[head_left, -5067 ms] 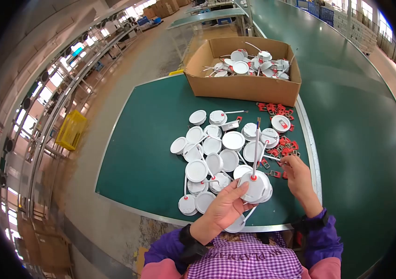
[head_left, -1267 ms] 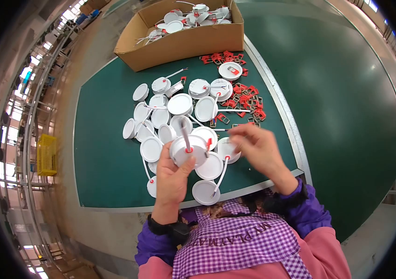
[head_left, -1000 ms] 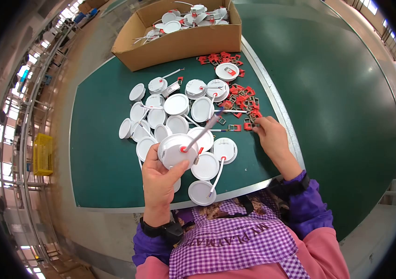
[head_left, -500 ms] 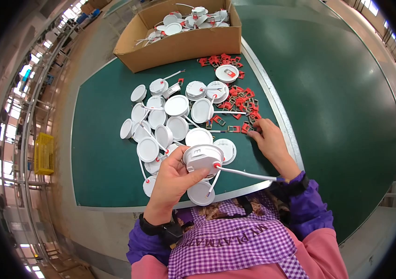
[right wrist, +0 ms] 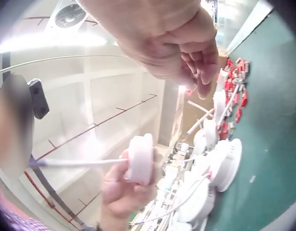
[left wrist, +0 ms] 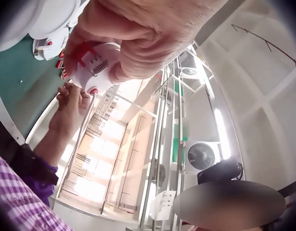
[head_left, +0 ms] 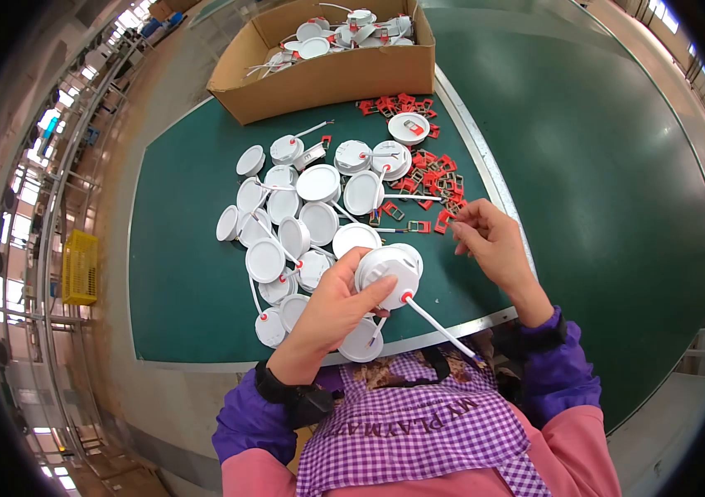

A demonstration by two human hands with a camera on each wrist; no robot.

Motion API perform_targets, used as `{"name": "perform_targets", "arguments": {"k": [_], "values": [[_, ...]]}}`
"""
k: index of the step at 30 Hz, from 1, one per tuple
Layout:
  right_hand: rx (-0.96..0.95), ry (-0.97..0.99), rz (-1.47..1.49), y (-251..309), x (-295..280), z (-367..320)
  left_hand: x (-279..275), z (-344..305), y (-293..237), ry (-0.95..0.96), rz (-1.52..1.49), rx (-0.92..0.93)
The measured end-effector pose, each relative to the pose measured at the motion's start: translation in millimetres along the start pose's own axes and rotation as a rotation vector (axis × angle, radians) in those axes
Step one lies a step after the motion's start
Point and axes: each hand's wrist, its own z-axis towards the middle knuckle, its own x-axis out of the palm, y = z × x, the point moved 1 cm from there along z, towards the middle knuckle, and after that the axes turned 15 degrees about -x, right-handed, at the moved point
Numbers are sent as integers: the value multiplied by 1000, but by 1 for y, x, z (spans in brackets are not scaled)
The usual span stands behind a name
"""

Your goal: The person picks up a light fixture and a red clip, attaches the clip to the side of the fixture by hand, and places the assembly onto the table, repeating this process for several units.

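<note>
My left hand [head_left: 329,313] grips a round white downlight [head_left: 391,269], its back turned up and its white cable [head_left: 439,325] trailing toward the apron. A red clip with a spring [left wrist: 92,61] sits on this downlight's side in the left wrist view. To the right, my right hand [head_left: 497,244] is raised over the table edge with thumb and fingers together, pinching a small red spring clip [head_left: 443,220]; in the right wrist view a bit of red [right wrist: 189,91] shows at the fingertips. More red clips [head_left: 431,178] lie in a loose pile beyond that hand.
Several white downlights [head_left: 319,182] with cables spread over the green table [head_left: 187,248], some face up, some face down. One downlight [head_left: 409,127] carries a red clip on top. A cardboard box [head_left: 327,83] of downlights stands behind. A metal edge [head_left: 485,157] borders the right side.
The left hand has brought the downlight right and turned it, so its cable swings from upright to down-right. The right hand has gone to the red clips and now draws slightly back.
</note>
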Motion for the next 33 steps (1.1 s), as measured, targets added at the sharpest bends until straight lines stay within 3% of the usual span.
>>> {"name": "perform_targets", "arguments": {"k": [2,5,7,13,18,25,28,33], "values": [[-35,-4,88,20,-1,-1,3,6,-1,-14,46,28],[-97,35,-42,42,8,-12,6,14,-4,-49,138,55],[-385,44,-317,49,15,-20,8,17,-3,-73,180,53],[-430,49,-386,54,27,-34,10,17,1,-135,141,192],[-406,10,-318,50,34,-38,13,14,2,-224,339,300],[-418,-27,-297,49,35,-37,14,10,1,-196,363,360],[-150,-28,-34,52,26,-36,13,5,0,-151,386,352],[-40,84,140,59,14,-36,13,4,4,-11,303,328]]}}
